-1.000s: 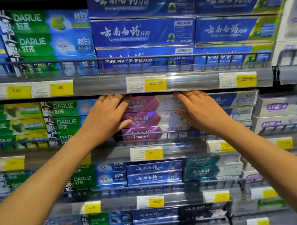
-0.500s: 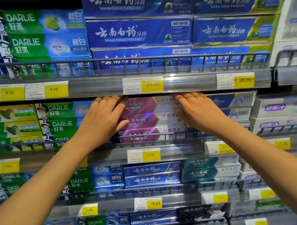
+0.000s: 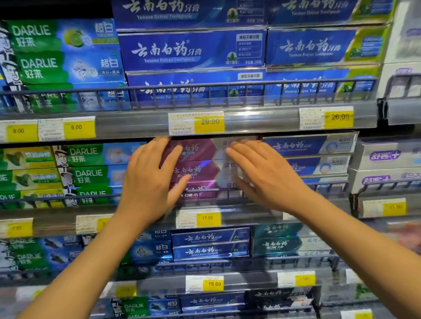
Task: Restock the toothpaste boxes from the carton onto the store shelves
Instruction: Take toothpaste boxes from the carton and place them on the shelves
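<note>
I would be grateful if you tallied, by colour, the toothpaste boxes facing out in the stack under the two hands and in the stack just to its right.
Purple boxes: 3
Blue boxes: 3, the lowest partly behind the rail
Total: 6

Both arms raised and reaching forward, bare. Left forearm (image 3: 72, 269) enters from lower left, right forearm (image 3: 367, 244) from lower right, and they converge toward centre. Left hand (image 3: 152, 181): back to camera, fingers (image 3: 156, 149) straight, close together, pointing up and slightly right, thumb (image 3: 179, 192) spread out to the right. Right hand (image 3: 265, 178): back to camera, fingers (image 3: 240, 150) straight, pointing up-left, fingertips blurred. Hands level, near each other, not touching.
</note>
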Action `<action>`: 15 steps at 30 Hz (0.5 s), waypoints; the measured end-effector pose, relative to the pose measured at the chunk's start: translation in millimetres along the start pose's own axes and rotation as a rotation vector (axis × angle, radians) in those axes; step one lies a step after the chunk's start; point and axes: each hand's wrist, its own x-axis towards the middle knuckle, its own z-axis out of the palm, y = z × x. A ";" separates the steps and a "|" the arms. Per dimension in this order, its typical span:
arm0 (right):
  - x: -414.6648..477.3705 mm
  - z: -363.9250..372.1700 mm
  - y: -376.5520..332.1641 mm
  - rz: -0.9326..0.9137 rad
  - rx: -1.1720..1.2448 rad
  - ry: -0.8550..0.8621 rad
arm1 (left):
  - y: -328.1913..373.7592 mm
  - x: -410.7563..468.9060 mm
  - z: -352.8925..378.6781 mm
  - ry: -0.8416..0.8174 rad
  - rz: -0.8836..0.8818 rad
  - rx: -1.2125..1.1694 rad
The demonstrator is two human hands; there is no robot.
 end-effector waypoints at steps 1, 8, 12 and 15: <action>-2.9 0.6 -5.7 -0.008 0.005 0.017 | 8.7 -2.4 -1.2 0.013 -0.053 -0.013; -33.9 -10.9 -27.7 0.253 0.020 -0.107 | 76.7 -8.2 -18.7 -0.145 -0.419 -0.012; -57.0 -29.4 -20.5 0.380 0.040 -0.287 | 119.3 -5.7 -33.4 -0.327 -0.485 0.007; -84.9 -45.4 -5.4 0.397 0.124 -0.406 | 158.4 -1.0 -47.1 -0.482 -0.515 0.056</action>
